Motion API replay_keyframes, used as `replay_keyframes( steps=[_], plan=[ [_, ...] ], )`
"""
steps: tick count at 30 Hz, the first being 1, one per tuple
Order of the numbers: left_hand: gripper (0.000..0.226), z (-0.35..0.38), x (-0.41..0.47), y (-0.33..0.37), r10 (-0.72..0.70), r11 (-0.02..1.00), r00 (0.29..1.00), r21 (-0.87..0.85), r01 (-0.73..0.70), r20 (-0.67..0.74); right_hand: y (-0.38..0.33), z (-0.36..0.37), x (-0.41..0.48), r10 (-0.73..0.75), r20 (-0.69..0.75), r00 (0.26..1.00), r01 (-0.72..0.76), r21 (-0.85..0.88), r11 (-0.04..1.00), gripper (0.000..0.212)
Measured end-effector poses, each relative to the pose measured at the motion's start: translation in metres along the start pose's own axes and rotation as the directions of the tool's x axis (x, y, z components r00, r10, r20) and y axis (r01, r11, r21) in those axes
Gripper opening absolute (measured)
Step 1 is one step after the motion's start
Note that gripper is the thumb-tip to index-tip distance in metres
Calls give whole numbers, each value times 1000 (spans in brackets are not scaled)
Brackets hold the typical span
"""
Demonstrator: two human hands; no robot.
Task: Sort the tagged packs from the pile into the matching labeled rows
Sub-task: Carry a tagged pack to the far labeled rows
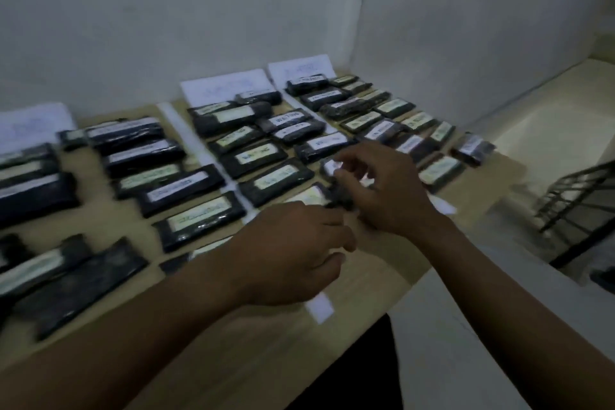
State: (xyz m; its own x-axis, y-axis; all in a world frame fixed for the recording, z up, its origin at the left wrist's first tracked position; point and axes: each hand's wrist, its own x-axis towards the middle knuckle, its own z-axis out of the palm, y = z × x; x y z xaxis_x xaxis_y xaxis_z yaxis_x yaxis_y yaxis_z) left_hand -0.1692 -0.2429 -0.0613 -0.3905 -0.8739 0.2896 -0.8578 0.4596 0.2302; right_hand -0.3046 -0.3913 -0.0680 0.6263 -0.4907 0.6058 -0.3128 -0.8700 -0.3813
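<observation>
Black packs with white or green tags lie in rows on a tan table. Paper row labels stand against the back wall, too blurred to read. My right hand is over the middle row's near end and grips a small dark pack with a white tag. Just below and left of it is my left hand, fingers curled, its knuckles close to that pack's lower end. Blur hides whether it holds anything. A green-tagged pack lies right beside both hands.
Untidy packs lie at the front left. White strips divide the rows, and a loose white slip sits near the table's front edge. Beyond the table's right end are a pale ledge and a dark metal railing.
</observation>
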Motion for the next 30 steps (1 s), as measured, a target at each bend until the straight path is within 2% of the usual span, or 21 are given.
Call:
replay_keyframes(
  steps=[2, 5, 8, 11, 16, 19, 21, 23, 26, 28, 30],
  plan=[
    [29, -19, -31, -1, -80, 994, 997, 77, 79, 14, -37, 21, 8, -123, 102, 987, 111, 109, 988, 15],
    [31, -43, -84, 1, -220, 965, 975, 143, 220, -13, -90, 55, 18, -309, 168, 936, 263, 248, 932, 19],
    [31, -55, -141, 3, -355, 922, 933, 146, 359, -55, -131, 86, 26, -393, 303, 868, 294, 323, 900, 22],
    [25, -62, -197, -5, -490, 844, 860, 170, 509, -142, -161, 117, 33, -438, 448, 780, 324, 310, 894, 27],
    [21, -59, -249, -32, -620, 691, 720, 218, 690, -311, -183, 152, 38, -478, 616, 626, 498, 155, 853, 59],
    [19, -57, -254, -45, -633, 654, 666, 187, 733, -394, -189, 160, 37, -482, 600, 638, 558, 71, 827, 56],
    [20, -57, -256, -50, -675, 637, 586, 47, 769, -449, -191, 162, 33, -511, 539, 670, 567, 72, 820, 46],
    [21, -57, -258, -51, -727, 614, 466, -173, 770, -505, -191, 159, 32, -492, 464, 737, 469, 173, 866, 37],
    [22, -58, -261, -49, -761, 594, 360, -356, 722, -540, -191, 149, 38, -295, 449, 843, 117, 382, 917, 25],
    [20, -58, -260, -47, -774, 581, 351, -372, 724, -527, -189, 142, 41, -182, 480, 858, -130, 546, 828, 26],
    [20, -57, -258, -47, -782, 566, 367, -326, 758, -503, -187, 136, 42, -132, 532, 836, -324, 674, 665, 30]
  ],
)
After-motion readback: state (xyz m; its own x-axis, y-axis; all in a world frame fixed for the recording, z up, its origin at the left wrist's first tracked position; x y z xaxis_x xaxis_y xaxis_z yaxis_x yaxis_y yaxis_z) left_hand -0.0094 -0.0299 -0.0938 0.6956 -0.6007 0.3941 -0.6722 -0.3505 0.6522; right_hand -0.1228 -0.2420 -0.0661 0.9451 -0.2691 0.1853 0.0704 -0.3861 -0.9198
